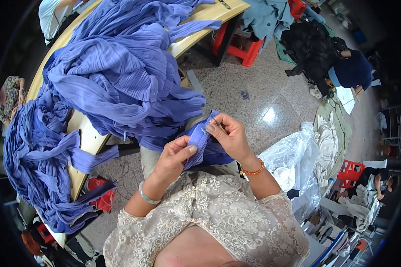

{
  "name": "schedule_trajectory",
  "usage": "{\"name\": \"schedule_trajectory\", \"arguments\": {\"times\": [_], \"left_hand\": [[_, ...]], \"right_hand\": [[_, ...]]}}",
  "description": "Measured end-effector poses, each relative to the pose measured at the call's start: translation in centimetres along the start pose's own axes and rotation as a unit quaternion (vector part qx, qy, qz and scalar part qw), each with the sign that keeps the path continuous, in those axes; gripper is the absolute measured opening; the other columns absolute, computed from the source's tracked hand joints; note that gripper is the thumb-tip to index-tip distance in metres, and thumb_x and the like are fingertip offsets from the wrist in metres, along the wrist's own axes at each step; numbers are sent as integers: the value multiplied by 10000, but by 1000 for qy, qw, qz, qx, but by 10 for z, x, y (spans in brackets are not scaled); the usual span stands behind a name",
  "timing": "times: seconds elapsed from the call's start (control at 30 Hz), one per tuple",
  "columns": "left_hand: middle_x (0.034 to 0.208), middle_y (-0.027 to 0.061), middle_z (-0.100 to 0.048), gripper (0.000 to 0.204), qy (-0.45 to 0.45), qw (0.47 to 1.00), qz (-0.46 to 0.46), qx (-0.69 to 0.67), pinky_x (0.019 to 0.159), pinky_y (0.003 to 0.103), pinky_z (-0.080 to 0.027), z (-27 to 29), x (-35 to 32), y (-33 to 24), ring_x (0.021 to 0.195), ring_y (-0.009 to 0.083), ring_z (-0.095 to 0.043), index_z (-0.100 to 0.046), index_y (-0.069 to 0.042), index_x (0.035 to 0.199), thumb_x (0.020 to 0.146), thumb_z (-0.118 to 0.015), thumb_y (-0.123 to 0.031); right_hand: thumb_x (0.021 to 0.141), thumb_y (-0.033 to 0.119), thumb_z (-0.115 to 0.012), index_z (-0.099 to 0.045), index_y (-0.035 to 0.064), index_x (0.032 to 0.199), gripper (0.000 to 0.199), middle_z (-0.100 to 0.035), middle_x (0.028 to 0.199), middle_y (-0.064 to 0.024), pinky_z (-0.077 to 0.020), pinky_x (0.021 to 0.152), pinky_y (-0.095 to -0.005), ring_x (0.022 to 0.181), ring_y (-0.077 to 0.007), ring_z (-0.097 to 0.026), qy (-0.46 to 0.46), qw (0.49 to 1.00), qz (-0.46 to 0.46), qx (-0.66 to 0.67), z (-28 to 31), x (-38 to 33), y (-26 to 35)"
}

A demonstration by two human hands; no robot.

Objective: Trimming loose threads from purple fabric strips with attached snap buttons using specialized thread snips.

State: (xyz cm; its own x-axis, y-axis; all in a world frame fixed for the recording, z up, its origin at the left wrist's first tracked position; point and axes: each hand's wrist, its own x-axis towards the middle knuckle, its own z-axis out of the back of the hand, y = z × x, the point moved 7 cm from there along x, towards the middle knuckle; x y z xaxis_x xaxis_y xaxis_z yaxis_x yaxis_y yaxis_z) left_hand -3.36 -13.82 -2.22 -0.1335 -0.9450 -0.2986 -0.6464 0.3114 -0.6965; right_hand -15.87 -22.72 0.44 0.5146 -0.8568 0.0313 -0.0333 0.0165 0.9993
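Note:
Over my lap, a purple-blue garment of ribbed cloth is stretched between my two hands. My left hand is closed on its left edge, the thumb lying flat on the cloth. Opposite it, my right hand pinches the upper right edge between thumb and fingers. A small pale thread-like or metal detail shows on the cloth by the right thumb, too small to make out. More of the same cloth hangs below my hands. Just beyond them, a large heap of purple-blue garments spills over the table edge toward my lap.
The pale wooden table curves along the left, with another purple-blue pile on it. A red stool stands beyond. Clear plastic sheeting and pale cloth lie on the floor at right. Other people work around the room.

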Motion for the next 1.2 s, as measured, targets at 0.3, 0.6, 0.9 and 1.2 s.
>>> {"name": "schedule_trajectory", "arguments": {"times": [0.3, 0.6, 0.9, 1.2], "left_hand": [[851, -13, -631, 167, -19, 999, -5, -42, 622, 184, -446, 9, 3, 6, 720, 31, -564, -638, -31, 967, 937, -570, -181], [928, 24, -662, 184, -58, 996, -32, -53, 714, 211, -477, 16, 6, 15, 794, 67, -598, -646, 4, 1049, 926, -585, -118], [964, 28, -665, 211, -57, 997, -45, -38, 752, 222, -478, 15, 6, 14, 829, 69, -601, -634, 7, 1097, 915, -578, -83], [1001, 41, -659, 256, -25, 997, -28, -75, 800, 232, -473, 12, 8, 9, 874, 85, -604, -606, 21, 1142, 926, -537, -97]], "right_hand": [[889, 176, -658, -605, 5, 1024, 225, -530, 722, 27, -384, 545, -210, 618, -31, -435, -16, 995, 8, -102, 8, -11, 2], [810, 137, -701, -615, 47, 1154, 366, -554, 719, -53, -434, 498, -290, 538, -156, -536, -20, 945, 60, -322, -3, -38, 32], [782, 83, -719, -618, 49, 1166, 399, -531, 705, -46, -387, 484, -248, 525, -117, -477, 1, 940, 96, -327, -15, -43, 34], [878, 203, -678, -593, 6, 1135, 335, -552, 762, 34, -367, 563, -182, 642, -20, -439, -10, 997, -39, -66, 1, -26, -3]]}}
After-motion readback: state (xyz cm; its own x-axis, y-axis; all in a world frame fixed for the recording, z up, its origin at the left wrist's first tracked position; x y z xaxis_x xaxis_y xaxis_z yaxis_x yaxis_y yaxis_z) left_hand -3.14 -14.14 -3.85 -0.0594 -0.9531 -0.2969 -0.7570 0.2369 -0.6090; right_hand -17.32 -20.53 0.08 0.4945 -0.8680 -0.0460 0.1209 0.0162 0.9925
